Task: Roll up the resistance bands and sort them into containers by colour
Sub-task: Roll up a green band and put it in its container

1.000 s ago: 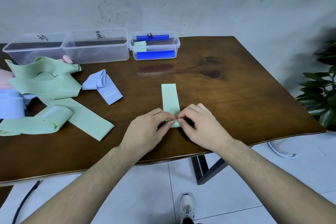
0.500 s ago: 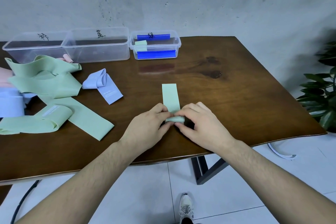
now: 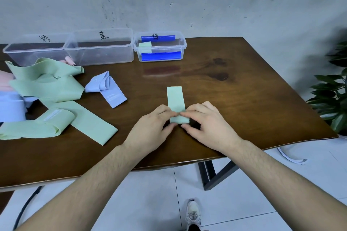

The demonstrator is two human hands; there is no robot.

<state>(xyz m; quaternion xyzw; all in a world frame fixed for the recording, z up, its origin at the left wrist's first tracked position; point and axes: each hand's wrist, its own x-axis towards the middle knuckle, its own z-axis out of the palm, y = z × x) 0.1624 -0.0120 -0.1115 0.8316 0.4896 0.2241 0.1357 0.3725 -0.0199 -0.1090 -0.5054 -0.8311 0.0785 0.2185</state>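
Nearest the camera, a shoe [image 3: 193, 214] stands on the tiled floor below the desk [image 3: 244, 114] edge. Above it both forearms reach onto the desk. The left hand [image 3: 150, 129] and right hand [image 3: 208, 127] meet at the near end of a green band [image 3: 175, 99], which lies flat and runs straight away from the fingers. Its near end is turned into a small roll. Left fingers [image 3: 168, 111] curl over the roll from the left, thumb beneath; right fingers [image 3: 189, 112] curl over it from the right, thumb at its near edge. Both hands pinch the roll.

Left of the fingers, well apart, a loose green band [image 3: 90, 122] lies across the desk, with a folded green band [image 3: 37, 127] beside it. Beyond these sits a heap of green bands [image 3: 45, 84], with blue material [image 3: 11, 110] and pink material [image 3: 5, 80] at the frame edge. A light blue band [image 3: 108, 90] lies between the heap and the fingers, further back.

Beyond the fingers, along the far edge, stand three clear containers. The right container [image 3: 159, 47] holds a green roll [image 3: 145, 46]. The middle container [image 3: 101, 48] and left container [image 3: 35, 48] adjoin it; a pink roll [image 3: 69, 60] lies in front of them. A plant [image 3: 332, 95] stands right of the desk
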